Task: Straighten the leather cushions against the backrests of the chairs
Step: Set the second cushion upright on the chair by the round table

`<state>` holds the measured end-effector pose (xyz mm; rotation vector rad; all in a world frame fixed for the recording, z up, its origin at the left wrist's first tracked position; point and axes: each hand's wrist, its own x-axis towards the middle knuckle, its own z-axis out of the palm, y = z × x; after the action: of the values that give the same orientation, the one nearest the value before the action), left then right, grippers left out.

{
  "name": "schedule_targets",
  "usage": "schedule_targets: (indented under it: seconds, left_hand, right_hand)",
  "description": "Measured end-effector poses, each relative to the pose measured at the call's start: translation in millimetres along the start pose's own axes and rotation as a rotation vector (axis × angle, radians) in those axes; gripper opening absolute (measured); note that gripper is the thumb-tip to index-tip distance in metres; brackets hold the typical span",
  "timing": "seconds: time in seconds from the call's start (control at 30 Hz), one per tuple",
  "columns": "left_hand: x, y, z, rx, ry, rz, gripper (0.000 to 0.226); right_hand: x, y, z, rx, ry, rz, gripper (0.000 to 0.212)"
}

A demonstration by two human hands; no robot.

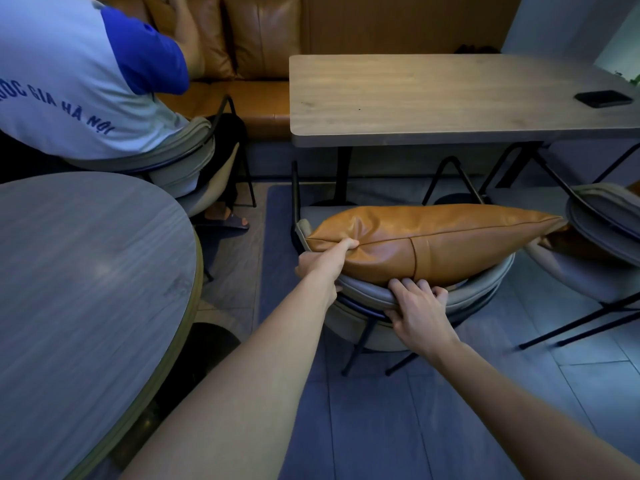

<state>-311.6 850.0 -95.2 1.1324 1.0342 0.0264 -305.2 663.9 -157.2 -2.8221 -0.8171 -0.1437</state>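
A tan leather cushion [429,237] lies lengthwise along the top of the curved grey backrest of the chair [367,294] right in front of me. My left hand [323,261] pinches the cushion's left corner at the seam. My right hand [417,306] is wrapped over the backrest rim just below the cushion, fingers on top and thumb underneath. The chair's seat is mostly hidden by the cushion.
A rectangular wooden table [433,98] with a black phone [603,98] stands beyond the chair. A second grey chair [602,216] is at the right. A round table [86,282] fills the left. A person in a white-and-blue shirt [69,81] sits at the leather bench [249,98] with upright cushions [263,32].
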Motion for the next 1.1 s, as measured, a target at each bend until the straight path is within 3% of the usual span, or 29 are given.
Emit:
schedule_targets:
  seconds: [0.3,0.63,0.93,1.1]
  left_hand:
    - [15,10,0,-0.002,0.01,0.015,0.072]
    - [11,13,11,0.006,-0.029,0.042,0.101]
    - [10,15,8,0.006,-0.062,0.022,0.099]
    - [7,16,6,0.044,-0.103,0.0,0.116]
  right_hand:
    - [17,-3,1,0.002,-0.005,0.005,0.031]
    - [23,11,-4,-0.004,-0.031,-0.015,0.032]
    - [22,11,-3,-0.032,-0.037,-0.02,0.035]
    - [21,12,-5,-0.049,-0.069,-0.022,0.032]
